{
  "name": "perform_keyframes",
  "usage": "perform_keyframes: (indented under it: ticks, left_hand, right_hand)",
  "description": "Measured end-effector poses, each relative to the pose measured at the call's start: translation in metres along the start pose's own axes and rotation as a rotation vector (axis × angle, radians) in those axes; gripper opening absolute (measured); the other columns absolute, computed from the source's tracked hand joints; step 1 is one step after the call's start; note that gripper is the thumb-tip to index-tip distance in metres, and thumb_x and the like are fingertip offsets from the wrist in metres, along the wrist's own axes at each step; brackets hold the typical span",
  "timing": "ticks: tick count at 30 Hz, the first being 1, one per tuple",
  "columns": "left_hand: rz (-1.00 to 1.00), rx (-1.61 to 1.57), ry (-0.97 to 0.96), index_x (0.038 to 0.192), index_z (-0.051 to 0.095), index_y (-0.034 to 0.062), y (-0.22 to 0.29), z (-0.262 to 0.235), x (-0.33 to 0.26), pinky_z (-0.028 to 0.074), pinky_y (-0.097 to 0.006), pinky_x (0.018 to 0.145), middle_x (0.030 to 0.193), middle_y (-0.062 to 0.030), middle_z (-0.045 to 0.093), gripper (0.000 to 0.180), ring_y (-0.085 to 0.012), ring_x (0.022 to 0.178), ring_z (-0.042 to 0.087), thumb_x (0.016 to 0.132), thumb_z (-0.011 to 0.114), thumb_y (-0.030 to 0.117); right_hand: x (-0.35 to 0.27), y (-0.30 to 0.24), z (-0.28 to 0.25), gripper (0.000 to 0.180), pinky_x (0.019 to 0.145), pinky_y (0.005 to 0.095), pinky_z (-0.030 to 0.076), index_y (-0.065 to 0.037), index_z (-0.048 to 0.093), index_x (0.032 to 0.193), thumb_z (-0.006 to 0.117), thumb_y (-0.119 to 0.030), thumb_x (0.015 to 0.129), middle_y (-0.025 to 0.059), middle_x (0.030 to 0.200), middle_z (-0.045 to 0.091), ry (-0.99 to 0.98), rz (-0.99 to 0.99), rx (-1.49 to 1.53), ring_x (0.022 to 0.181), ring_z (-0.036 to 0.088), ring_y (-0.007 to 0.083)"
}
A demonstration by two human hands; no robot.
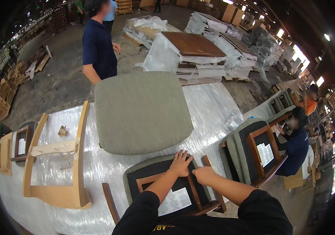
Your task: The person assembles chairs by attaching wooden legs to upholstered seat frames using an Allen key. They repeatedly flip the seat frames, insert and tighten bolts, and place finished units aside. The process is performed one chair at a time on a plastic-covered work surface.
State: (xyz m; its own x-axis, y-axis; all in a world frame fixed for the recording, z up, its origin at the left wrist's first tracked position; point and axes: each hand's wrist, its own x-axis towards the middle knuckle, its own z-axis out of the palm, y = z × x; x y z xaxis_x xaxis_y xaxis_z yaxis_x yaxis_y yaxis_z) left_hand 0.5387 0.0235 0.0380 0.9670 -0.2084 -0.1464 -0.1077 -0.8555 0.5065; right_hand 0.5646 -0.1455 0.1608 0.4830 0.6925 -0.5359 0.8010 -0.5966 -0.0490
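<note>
While the chair seat (pixel 181 182) lay underside up at the near edge of the table (pixel 210 102), close against the person's body, both hands worked over its far half. The left hand (pixel 180 164) was flat, its fingers spread apart and pressing down on the seat, with nothing in its grasp. Just beside it, the right hand (pixel 203 176) had its fingers curled in near the seat's edge; whether they held anything could not be told.

The seat's underside was of black cloth bordered in grey-green fabric, with a brown wooden frame (pixel 194 192) and a printed white label (pixel 177 201). Loose-looking brown bars stood to either side. Clear, shiny, wrinkled plastic covered the table. Beyond the hands sat a broad cushion (pixel 144 113), face up, rounded at the corners and woven in grey-green. To the left lay a pale wooden chair back (pixel 79 172) with curved posts, and a small wooden block (pixel 62 131). More upturned seats (pixel 267 150) leaned together at the right, near a worker (pixel 295 147).

Across the table, a person in navy (pixel 100 51) stood on the grey floor (pixel 63 80), near wrapped stacks of brown panels (pixel 194 44).
</note>
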Motion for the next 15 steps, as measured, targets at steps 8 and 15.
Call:
perform_keyframes:
  ticks: [8,15]
  left_hand:
    - [-0.161,0.022,-0.143,0.169,0.028,0.018,0.007,-0.015,0.003,0.006,-0.066,0.128,0.174,-0.0265,0.02,0.111,-0.0424,0.162,0.015,0.074,0.083,0.039]
    - [-0.094,-0.012,-0.217,0.167,0.034,0.0201,-0.007,-0.023,0.01,0.015,-0.068,0.125,0.168,-0.0253,0.03,0.123,-0.0429,0.158,0.025,0.056,0.086,0.03]
  right_hand:
    - [-0.009,-0.022,-0.008,0.033,0.087,0.0538,0.059,-0.004,0.07,0.111,0.053,-0.032,0.107,0.0225,0.104,0.076,0.015,0.104,0.167,0.102,0.074,0.0411]
    - [0.003,-0.015,0.023,0.035,0.085,0.0558,0.057,-0.004,0.068,0.107,0.053,-0.036,0.107,0.0238,0.099,0.075,0.163,0.16,0.347,0.096,0.072,0.044]
